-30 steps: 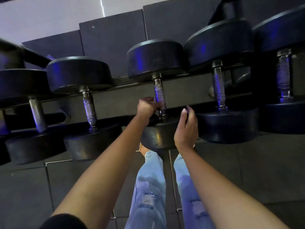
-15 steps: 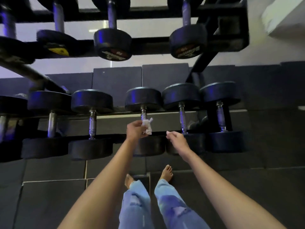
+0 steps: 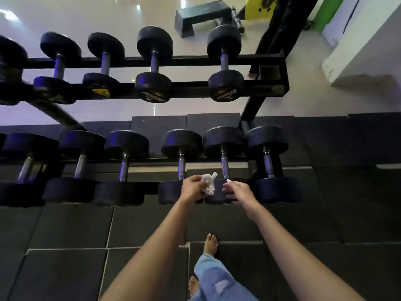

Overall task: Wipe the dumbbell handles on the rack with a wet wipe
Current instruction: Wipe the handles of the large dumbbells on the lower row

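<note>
At the lower rack, left hand gripping wipe, right hand relaxed, empty, dumbbell heads beneath.

One head-worn wide-angle camera is covering the scene, looking forward and steeply down from well above the floor. It is facing a black two-tier metal dumbbell rack; the upper tier is crossing the top third, the lower tier running across mid-frame. Bare forearms are entering from the bottom edge, nearest the lens. The left hand, gripping a crumpled white wet wipe, and the right hand are sitting just below centre. Dark grey rubber floor tiles are filling the lower half, with a bare foot and pale blue ripped jeans at bottom centre. Pale glossy flooring is showing beyond the rack. Straight lines are bowing toward the edges.
</note>
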